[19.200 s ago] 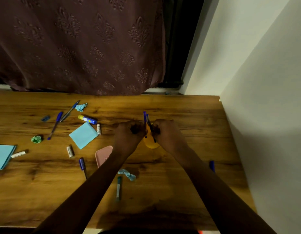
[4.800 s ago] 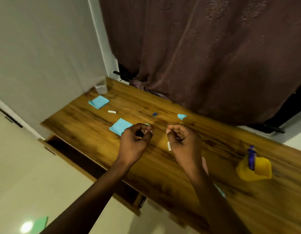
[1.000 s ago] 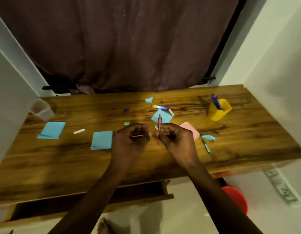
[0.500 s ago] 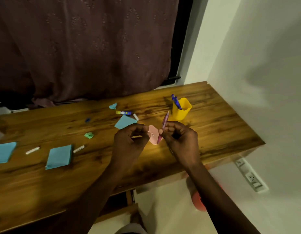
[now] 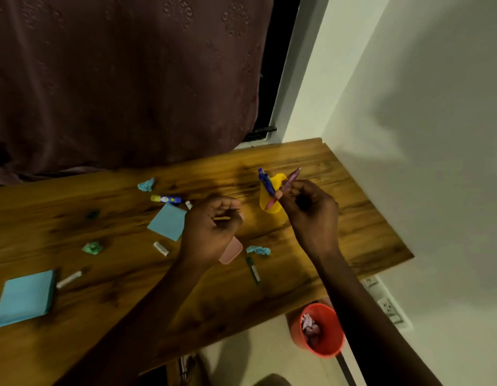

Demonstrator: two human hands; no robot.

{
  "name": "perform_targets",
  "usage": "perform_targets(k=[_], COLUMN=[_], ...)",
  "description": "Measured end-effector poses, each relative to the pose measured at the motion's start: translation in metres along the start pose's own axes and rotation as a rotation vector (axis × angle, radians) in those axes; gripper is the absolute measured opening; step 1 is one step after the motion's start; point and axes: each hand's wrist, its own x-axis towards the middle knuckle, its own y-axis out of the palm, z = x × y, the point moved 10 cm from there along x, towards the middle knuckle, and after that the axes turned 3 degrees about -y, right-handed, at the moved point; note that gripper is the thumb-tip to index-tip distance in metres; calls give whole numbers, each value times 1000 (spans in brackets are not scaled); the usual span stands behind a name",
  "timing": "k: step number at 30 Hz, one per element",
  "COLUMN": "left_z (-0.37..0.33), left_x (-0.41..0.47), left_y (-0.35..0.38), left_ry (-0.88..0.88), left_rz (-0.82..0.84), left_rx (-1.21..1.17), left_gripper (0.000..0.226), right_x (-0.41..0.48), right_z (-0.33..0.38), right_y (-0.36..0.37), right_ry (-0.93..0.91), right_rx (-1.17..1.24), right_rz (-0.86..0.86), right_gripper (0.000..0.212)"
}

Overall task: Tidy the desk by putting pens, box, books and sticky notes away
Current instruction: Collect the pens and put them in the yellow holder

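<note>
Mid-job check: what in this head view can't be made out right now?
Head view only:
- The pink box: mostly hidden under the left hand.
- Whether the left hand holds anything: too small and dark.
- Inside of the yellow pen cup: blocked by the right hand and its pink pen.
- Contents of the red bin: blurred.

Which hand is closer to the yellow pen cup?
Right. The right hand, holding a pink pen, is just beside the yellow cup; the left hand sits farther off to its left.
</note>
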Motion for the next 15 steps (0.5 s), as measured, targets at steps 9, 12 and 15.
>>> perform_targets(k=[9,12,15], left_z=[23,34,43], left_x=[28,35,38], left_y=[44,59,74], left_ry=[-95,-170,-228], left_rz=[-64,-106,-145], left_rx=[-55,1,43], left_gripper=[25,19,20], right_x=[67,87,100], right_z=[-50,-81,-106], right_y=[-11,-13,-11], right_ry=[-39,-48,-51], right_rx=[-75,-138,-180], right_rz=[84,147,230], right_gripper=[11,7,13])
